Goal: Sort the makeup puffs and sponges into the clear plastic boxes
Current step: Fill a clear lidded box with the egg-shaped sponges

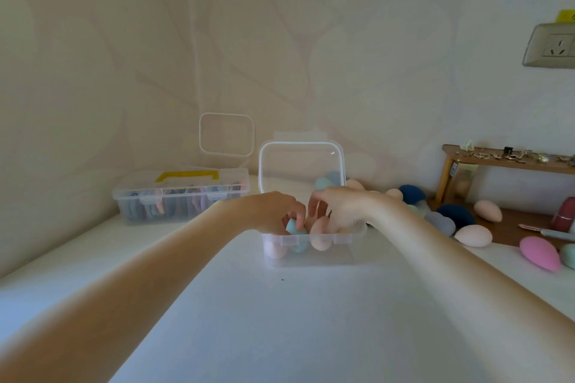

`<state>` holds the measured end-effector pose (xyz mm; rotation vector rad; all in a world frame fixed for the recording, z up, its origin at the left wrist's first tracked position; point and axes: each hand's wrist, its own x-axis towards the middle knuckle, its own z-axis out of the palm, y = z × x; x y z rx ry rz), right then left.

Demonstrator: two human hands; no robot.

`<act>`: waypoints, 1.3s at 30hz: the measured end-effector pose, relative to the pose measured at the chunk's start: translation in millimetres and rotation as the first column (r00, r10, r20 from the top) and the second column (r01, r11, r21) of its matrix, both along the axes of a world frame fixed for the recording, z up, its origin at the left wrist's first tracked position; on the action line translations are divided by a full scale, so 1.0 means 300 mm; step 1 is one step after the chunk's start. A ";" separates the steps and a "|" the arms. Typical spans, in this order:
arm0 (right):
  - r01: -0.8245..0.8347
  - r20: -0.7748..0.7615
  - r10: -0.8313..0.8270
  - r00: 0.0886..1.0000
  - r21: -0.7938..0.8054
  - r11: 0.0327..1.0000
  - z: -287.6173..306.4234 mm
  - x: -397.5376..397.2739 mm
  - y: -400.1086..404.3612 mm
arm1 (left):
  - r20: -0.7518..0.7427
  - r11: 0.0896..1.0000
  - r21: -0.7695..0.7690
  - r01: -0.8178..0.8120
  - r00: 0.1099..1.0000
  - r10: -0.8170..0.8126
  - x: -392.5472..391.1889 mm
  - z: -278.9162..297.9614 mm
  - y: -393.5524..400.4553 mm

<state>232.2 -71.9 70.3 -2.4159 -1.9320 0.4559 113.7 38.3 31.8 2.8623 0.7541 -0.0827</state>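
Note:
A small clear plastic box [311, 258] stands in the middle of the white table with its lid [301, 165] raised behind it. Inside lie egg-shaped sponges: a teal sponge [294, 227], a peach sponge [320, 232] and a pale pink one [273, 250]. Both my hands reach into the box from above. My left hand [273, 211] has its fingers curled onto the teal sponge. My right hand [339, 207] has its fingers bent down around the peach sponge. More loose sponges lie to the right: peach [473, 235], pink [539, 253], dark blue [457, 216].
A second clear box with a yellow handle [183, 196] stands at the back left, holding several coloured puffs, and a loose lid [226, 134] leans on the wall behind it. A small wooden shelf [504, 162] with trinkets stands at the right. A wall socket [550, 45] is above it.

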 end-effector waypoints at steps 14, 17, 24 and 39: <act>-0.030 -0.165 0.035 0.986 0.031 0.999 -0.084 0.053 0.065 | 0.048 0.997 0.081 -0.012 0.999 0.009 0.017 -0.001 0.001; -0.031 -0.141 0.035 0.989 0.037 0.999 -0.089 0.055 0.064 | 0.034 1.000 -0.005 -0.005 0.999 0.005 0.009 0.022 -0.006; -0.033 -0.123 0.033 0.992 0.003 0.999 -0.095 0.051 0.075 | -0.248 1.000 -0.019 -0.002 0.969 -0.003 0.024 0.079 0.006; -0.013 -0.227 0.026 0.974 0.058 0.998 -0.116 0.074 0.089 | -0.196 0.996 0.088 0.016 0.981 0.001 0.043 0.045 0.005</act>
